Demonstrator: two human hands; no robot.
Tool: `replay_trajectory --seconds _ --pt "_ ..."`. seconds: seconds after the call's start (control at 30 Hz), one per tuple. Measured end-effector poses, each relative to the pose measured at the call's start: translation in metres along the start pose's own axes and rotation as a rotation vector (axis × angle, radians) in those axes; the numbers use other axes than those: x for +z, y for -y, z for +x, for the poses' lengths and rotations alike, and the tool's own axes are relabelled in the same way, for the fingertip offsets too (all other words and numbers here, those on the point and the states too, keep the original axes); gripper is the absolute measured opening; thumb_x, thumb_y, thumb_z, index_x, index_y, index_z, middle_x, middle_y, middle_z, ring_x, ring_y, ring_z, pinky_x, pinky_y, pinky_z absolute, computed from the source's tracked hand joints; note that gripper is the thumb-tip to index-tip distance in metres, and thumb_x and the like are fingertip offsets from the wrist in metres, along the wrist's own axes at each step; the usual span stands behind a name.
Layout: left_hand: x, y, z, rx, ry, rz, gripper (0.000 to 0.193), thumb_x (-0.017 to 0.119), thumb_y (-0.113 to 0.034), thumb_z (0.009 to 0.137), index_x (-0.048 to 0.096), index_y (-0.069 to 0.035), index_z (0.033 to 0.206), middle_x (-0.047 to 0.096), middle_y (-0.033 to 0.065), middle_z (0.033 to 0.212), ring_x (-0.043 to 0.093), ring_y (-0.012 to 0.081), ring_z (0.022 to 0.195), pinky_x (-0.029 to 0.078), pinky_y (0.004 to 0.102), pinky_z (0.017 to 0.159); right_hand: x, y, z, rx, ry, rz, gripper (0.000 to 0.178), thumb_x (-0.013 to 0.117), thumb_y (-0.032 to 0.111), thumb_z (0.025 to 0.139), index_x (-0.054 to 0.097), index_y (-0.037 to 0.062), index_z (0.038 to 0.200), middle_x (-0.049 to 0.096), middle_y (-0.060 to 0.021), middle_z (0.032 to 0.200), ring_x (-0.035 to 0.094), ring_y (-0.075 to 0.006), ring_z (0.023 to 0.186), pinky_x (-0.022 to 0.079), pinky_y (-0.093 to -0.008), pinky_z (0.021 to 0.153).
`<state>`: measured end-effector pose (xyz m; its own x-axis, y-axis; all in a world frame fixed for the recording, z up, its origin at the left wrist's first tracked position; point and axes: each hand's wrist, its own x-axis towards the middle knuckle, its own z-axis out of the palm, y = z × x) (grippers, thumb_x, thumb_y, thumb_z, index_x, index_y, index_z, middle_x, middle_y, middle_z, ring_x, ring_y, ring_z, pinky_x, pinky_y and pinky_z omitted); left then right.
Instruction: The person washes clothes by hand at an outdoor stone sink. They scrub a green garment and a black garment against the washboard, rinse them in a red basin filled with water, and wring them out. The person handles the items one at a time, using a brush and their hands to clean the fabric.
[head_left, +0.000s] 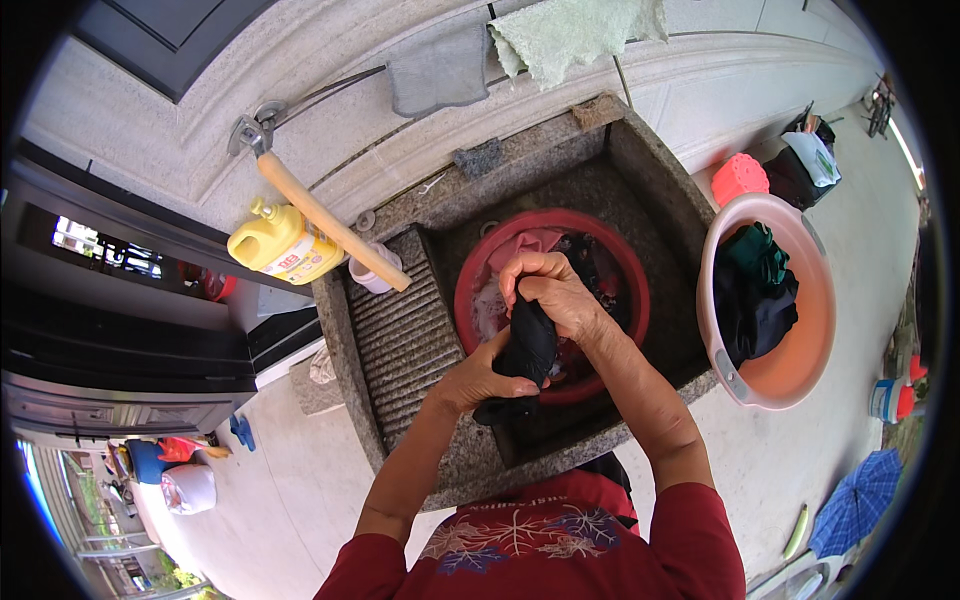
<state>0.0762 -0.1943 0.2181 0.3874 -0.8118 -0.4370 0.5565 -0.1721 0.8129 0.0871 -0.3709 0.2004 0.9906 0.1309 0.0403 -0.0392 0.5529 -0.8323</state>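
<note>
Shirt (540, 568): red, nearest, six o'clock.
Sink (545, 135): stone, centre; walls likely contain splashes.
Tub (812, 330): pink, three o'clock, dark clothes (758, 305) inside; seemingly set within reach.
Basin (638, 290): red, inside sink, with laundry (530, 245).
Black cloth (533, 340): bunched above basin's seven o'clock side, probably so drips fall inside.
Left hand (472, 382): closed round the cloth's lower part.
Right hand (557, 292): curled over, pinching its top.
</note>
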Motion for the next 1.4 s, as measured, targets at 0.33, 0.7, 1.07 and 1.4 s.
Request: replay_trajectory --seconds 0.33,0.7,1.07,1.4 --pt "0.018 0.048 0.043 0.040 -0.592 0.931 0.056 0.065 -0.032 0.079 0.044 0.003 0.118 0.058 0.0211 0.100 0.058 0.0372 0.098 0.048 0.0430 0.078 0.001 -0.062 0.009 0.201 -0.483 -1.240 0.011 0.052 0.014 0.076 0.062 0.0115 0.077 0.065 -0.0166 0.082 0.061 -0.0397 0.080 0.049 -0.0445 0.068" --pt "-0.003 0.041 0.017 0.006 0.616 -1.041 0.057 0.048 -0.045 0.093 0.039 0.000 0.126 0.053 0.0167 0.103 0.058 0.0268 0.083 0.053 0.0390 0.053 -0.037 -0.015 -0.013 0.175 0.022 0.388 0.070 0.053 0.057 0.084 0.033 0.0116 0.134 0.048 -0.0210 0.123 0.055 -0.0346 0.108 0.053 -0.0466 0.076" --pt "0.018 0.047 0.015 0.066 0.912 -1.348 0.062 0.046 -0.043 0.094 0.028 0.002 0.133 0.046 0.0157 0.106 0.055 0.0247 0.082 0.052 0.0374 0.054 0.023 -0.007 -0.007 -0.179 0.195 0.631 0.038 0.050 0.010 0.090 0.043 0.0056 0.127 0.048 -0.0051 0.062 0.048 -0.0159 0.056 0.043 -0.0345 0.051" --pt "0.006 -0.015 0.012 -0.078 -0.055 -0.235 0.030 0.071 -0.019 0.080 0.057 -0.001 0.098 0.061 0.0065 0.082 0.059 0.0126 0.076 0.050 0.0270 0.052 0.018 0.026 0.021 0.088 -0.127 0.009 0.024 0.046 0.006 0.093 0.050 0.0087 0.117 0.047 -0.0020 0.059 0.049 -0.0103 0.049 0.046 -0.0268 0.046"
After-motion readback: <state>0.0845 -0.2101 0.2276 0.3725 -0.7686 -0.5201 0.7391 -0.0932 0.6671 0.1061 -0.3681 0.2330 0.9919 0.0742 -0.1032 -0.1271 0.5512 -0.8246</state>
